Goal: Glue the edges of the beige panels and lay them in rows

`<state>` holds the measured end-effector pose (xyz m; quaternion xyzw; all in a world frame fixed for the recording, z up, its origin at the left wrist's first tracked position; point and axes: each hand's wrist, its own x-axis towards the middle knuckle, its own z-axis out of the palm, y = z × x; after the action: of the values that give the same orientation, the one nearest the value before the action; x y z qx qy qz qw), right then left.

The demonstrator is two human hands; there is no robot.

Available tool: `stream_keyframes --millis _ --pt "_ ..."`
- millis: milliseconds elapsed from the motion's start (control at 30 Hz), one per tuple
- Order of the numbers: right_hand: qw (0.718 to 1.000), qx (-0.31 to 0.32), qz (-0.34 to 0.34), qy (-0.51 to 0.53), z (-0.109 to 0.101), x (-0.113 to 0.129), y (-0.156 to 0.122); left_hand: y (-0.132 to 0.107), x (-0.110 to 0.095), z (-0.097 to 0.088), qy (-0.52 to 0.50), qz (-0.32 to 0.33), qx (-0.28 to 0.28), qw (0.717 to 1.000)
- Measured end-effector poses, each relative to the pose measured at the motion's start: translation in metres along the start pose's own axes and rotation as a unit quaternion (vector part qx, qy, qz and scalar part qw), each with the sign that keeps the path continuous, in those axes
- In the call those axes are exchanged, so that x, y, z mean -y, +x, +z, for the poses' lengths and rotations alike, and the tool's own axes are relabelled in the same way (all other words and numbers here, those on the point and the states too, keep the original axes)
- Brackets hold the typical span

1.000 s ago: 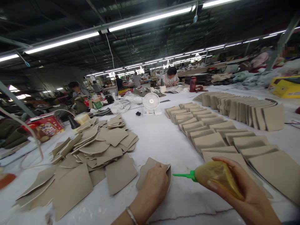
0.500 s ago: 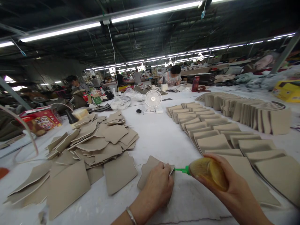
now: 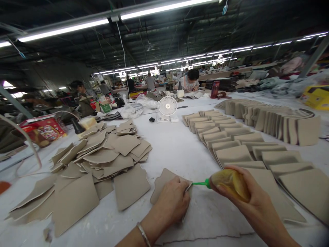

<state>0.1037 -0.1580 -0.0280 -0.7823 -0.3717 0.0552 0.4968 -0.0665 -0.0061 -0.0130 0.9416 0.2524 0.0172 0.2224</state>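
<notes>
Beige piece [image 3: 160, 180] — under left hand [image 3: 173, 202]; glue bottle [image 3: 230, 183] in right hand [image 3: 254, 206]

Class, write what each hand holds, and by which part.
Right hand grips the yellow squeeze bottle around its body, green nozzle pointing left. Left hand rests on a beige cut piece, fingers at its right edge; a pinch cannot be told.

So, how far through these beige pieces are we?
Done, by the look of it: the overlapped rows on the right. In hand: the left hand holds one piece while the right hand holds the bottle, its green nozzle at that edge. Left: probably the loose pile.
</notes>
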Motion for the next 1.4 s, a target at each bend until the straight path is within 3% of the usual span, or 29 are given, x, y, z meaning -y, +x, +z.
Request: stream_keyframes --millis 233,700,867,1067,1267,1400 --pt "0.997 -0.005 0.046 0.064 0.002 -0.001 0.002 -0.002 0.001 0.001 0.015 0.008 0.012 1.0" --pt "0.997 -0.029 0.05 0.052 0.001 -0.011 -0.002 -0.003 0.0 -0.003 0.01 0.0 0.016 1.0" --pt "0.994 0.005 0.077 0.081 0.001 -0.011 -0.002 -0.005 0.0 -0.002 0.007 0.009 0.009 1.0" --pt "0.995 -0.02 0.057 0.079 0.002 -0.016 0.0 -0.006 0.001 -0.002 -0.01 0.009 0.011 1.0" --pt "0.99 0.022 0.081 0.117 0.003 -0.009 -0.01 -0.006 0.002 -0.003 -0.002 0.012 0.013 1.0" --pt "0.991 0.003 0.077 0.108 0.002 -0.01 -0.005 -0.006 0.003 -0.004 -0.01 0.011 0.02 1.0"
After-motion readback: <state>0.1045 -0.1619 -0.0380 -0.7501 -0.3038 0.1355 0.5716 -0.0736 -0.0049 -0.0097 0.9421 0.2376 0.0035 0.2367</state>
